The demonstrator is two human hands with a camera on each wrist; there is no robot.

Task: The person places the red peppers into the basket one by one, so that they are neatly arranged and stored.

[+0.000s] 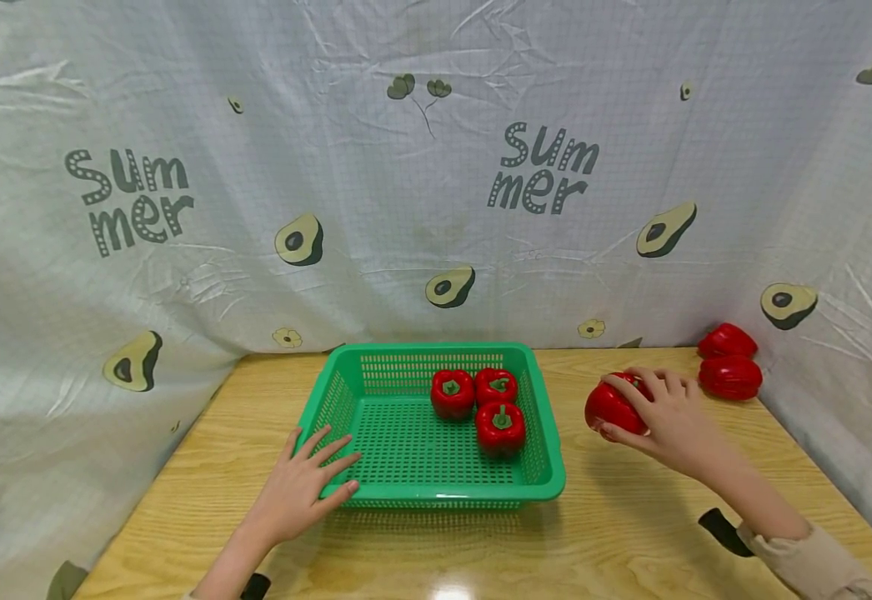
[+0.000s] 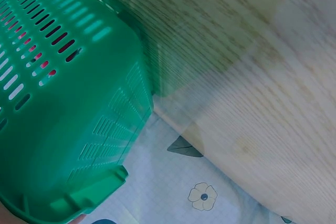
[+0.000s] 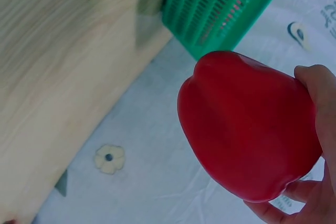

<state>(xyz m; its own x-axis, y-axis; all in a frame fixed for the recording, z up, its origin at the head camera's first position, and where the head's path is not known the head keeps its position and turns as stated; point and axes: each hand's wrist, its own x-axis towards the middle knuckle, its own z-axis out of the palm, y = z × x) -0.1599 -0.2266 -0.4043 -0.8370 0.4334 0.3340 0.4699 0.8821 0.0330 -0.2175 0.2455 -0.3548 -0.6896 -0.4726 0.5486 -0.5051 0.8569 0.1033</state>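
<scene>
A green plastic basket (image 1: 436, 490) sits on the table, with three red bell peppers inside: one pepper (image 1: 453, 395) at the left, another (image 1: 496, 387) beside it, a third (image 1: 500, 429) in front. My left hand (image 1: 297, 492), fingers spread, rests at the basket's front left corner. In the left wrist view the basket's slotted wall (image 2: 68, 108) fills the left side, and only a bit of that hand shows. To the right of the basket, my right hand (image 1: 679, 425) grips a red bell pepper (image 1: 614, 408); thumb and fingers curve round the pepper (image 3: 249, 127) in the right wrist view.
Two more red bell peppers lie at the table's back right corner, one (image 1: 727, 342) behind the other (image 1: 731, 378). A printed white cloth (image 1: 436, 208) hangs behind the wooden table (image 1: 593, 533) and along both sides.
</scene>
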